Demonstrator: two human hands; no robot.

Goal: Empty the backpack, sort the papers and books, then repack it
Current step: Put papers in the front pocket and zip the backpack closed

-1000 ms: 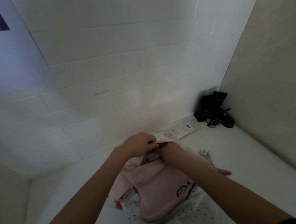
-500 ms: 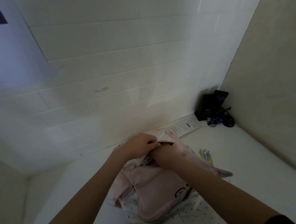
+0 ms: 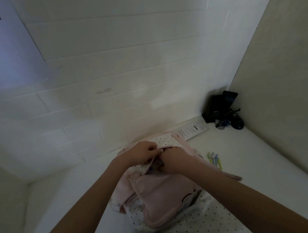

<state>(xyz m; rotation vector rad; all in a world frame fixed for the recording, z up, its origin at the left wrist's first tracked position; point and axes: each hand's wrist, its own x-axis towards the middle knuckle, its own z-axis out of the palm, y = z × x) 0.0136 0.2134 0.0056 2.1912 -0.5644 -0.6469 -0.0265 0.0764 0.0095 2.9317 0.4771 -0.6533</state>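
A pink backpack [image 3: 160,197] with white dotted panels lies on the white table [image 3: 251,164] in front of me, its top opening turned toward the wall. My left hand [image 3: 142,153] grips the upper edge of the opening and holds it up. My right hand [image 3: 172,160] reaches into the opening; its fingers are hidden inside, so I cannot tell what they hold. Some contents show dimly in the gap below the hands.
Several pastel pens [image 3: 214,159] lie on the table right of the backpack. A white printed sheet [image 3: 191,131] rests against the tiled wall behind it. A black box with cables and a dark mouse [image 3: 223,110] fills the back right corner.
My right hand has pushed a little deeper into the backpack's opening. My left hand still holds the opening's edge in about the same place.
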